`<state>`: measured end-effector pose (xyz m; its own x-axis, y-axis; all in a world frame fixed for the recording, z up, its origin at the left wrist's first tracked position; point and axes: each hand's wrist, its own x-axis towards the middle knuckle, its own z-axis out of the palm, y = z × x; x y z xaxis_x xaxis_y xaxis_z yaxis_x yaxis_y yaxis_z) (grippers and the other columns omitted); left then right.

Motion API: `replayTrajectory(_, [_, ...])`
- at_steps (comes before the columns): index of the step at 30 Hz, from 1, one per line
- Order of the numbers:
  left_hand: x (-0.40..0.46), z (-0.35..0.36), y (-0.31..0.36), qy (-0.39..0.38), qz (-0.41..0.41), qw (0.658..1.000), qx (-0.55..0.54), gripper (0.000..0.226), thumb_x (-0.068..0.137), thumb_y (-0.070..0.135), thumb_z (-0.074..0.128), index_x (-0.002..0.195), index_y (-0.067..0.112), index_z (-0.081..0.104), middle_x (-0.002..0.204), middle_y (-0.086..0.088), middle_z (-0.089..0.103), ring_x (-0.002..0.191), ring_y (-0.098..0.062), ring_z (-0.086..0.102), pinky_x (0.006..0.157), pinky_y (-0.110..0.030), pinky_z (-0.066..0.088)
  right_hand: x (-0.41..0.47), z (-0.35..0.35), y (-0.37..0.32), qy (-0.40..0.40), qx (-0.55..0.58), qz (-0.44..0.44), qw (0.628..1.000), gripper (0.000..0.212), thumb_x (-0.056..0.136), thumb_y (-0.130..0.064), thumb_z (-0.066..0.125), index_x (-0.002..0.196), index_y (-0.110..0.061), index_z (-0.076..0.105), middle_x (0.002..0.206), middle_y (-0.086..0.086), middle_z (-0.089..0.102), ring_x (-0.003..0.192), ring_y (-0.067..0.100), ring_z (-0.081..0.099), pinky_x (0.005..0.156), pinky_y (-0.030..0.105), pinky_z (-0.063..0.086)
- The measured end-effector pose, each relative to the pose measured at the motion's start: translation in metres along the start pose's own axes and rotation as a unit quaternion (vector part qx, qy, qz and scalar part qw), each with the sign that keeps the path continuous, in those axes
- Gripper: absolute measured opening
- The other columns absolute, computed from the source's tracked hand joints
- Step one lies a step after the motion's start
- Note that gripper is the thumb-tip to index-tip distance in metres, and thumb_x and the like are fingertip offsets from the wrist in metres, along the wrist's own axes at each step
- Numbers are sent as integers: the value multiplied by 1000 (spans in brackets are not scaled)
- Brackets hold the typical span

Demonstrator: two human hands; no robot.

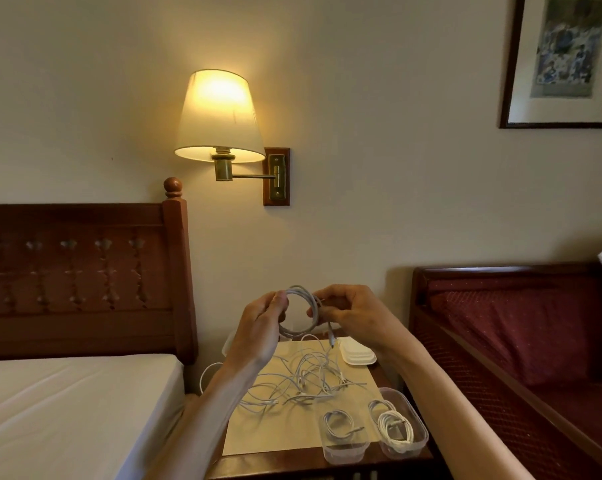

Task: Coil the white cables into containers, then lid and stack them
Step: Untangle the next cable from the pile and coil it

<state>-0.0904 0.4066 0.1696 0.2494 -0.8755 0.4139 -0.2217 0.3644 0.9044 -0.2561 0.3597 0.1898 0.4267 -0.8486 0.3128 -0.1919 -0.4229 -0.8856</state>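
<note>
I hold a coil of white cable [301, 310] up in the air above a small bedside table [389, 370]. My left hand [261, 327] grips the coil's left side and my right hand [348, 311] pinches its right side, where a plug end [331, 337] hangs down. Below lies a tangle of loose white cables [303, 379] on a cream sheet [261, 431]. Two clear containers stand at the table's front right: the left one [344, 436] and the right one [401, 427] each hold a coiled cable. White lids [356, 353] are stacked at the back right.
A bed with a white mattress [67, 403] and a dark wooden headboard [85, 271] lies to the left. A red cushioned bench [517, 334] stands to the right. A lit wall lamp [220, 119] hangs above the table.
</note>
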Motion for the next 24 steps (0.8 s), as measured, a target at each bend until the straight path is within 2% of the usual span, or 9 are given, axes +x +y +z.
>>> replayTrajectory(3, [1, 3, -4, 22, 17, 1000, 13, 38, 103, 32, 41, 79, 5, 52, 71, 0, 36, 68, -16, 35, 63, -30, 29, 0, -1, 4, 60, -91, -8, 994, 7, 87, -15, 71, 91, -16, 77, 81, 3, 75, 81, 22, 71, 78, 39, 60])
replayTrajectory(7, [3, 4, -16, 51, 80, 988, 120, 35, 103, 31, 41, 74, 16, 54, 65, 6, 47, 63, -13, 41, 62, -33, 34, -3, 0, -3, 121, -182, 10, 976, 8, 84, -23, 75, 85, -17, 79, 76, -1, 73, 67, 8, 64, 57, 15, 48])
replayTrajectory(10, [1, 7, -24, 71, 92, 980, 159, 32, 103, 33, 40, 82, 19, 60, 69, 3, 55, 66, -11, 47, 61, -30, 36, -6, 0, -9, 71, 64, 91, 991, 9, 86, -13, 71, 85, -5, 75, 72, 11, 71, 58, 13, 64, 58, 20, 55])
replayTrajectory(14, [0, 11, -24, 65, 94, 984, 136, 33, 103, 33, 40, 83, 17, 61, 65, 8, 52, 60, -5, 44, 57, -24, 33, -9, 18, -10, 112, 314, 75, 940, 8, 87, -3, 68, 87, 5, 70, 75, 19, 72, 64, 22, 72, 62, 24, 59])
replayTrajectory(16, [1, 13, -19, 68, 77, 991, 90, 36, 103, 30, 41, 78, 11, 58, 62, 10, 45, 58, -7, 38, 58, -28, 32, -12, 31, -2, 184, 244, 8, 952, 4, 84, -5, 72, 86, -2, 73, 74, 15, 73, 67, 24, 73, 66, 31, 61])
replayTrajectory(18, [2, 13, -14, 75, 46, 995, 36, 38, 103, 29, 42, 76, 4, 54, 63, 5, 38, 60, -12, 34, 58, -29, 30, -11, 41, 12, 265, 57, -77, 960, 5, 79, -14, 79, 84, -15, 78, 68, -1, 73, 63, 15, 69, 62, 36, 60])
replayTrajectory(20, [1, 11, -10, 72, 9, 997, -13, 36, 102, 30, 43, 76, 8, 55, 62, 4, 36, 57, -12, 34, 53, -25, 30, -9, 47, 23, 331, -104, -166, 923, 10, 74, -23, 84, 82, -24, 78, 73, -13, 71, 70, 10, 57, 62, 31, 52])
replayTrajectory(22, [-1, 9, -8, 44, -28, 997, -65, 35, 102, 31, 44, 75, 11, 56, 59, 5, 36, 51, -11, 35, 49, -24, 30, -5, 47, 31, 364, -168, -253, 880, 12, 71, -23, 85, 81, -21, 78, 86, -14, 66, 80, 11, 51, 67, 25, 45])
replayTrajectory(24, [-2, 7, -6, 12, -59, 992, -114, 35, 102, 31, 44, 75, 12, 56, 57, 5, 37, 48, -11, 37, 49, -26, 29, -1, 42, 37, 345, -144, -296, 879, 12, 74, -16, 83, 82, -15, 74, 97, -5, 57, 89, 7, 54, 74, 18, 46])
